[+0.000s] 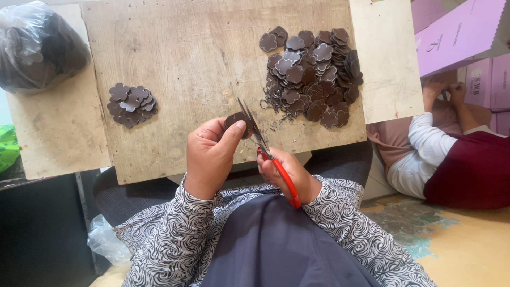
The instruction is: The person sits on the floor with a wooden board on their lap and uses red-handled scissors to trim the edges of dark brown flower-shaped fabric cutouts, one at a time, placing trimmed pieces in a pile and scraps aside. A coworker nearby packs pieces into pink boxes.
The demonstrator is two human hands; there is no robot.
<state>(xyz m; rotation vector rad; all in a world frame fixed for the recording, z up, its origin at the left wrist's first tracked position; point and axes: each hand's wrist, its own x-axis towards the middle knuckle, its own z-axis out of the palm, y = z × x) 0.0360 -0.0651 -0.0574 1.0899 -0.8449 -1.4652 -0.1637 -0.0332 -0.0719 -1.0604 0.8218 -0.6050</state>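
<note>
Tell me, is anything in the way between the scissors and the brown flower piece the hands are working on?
Nothing visible is. The left hand pinches the brown flower piece over the wooden board, and the right hand holds the red-handled scissors with the blades right at the piece. The small pile and large pile lie off to the sides.

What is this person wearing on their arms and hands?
Both arms wear long sleeves in a black-and-white swirl print, reaching the wrists. The left hand and right hand are bare: no gloves show, and I see no rings or watch.
</note>
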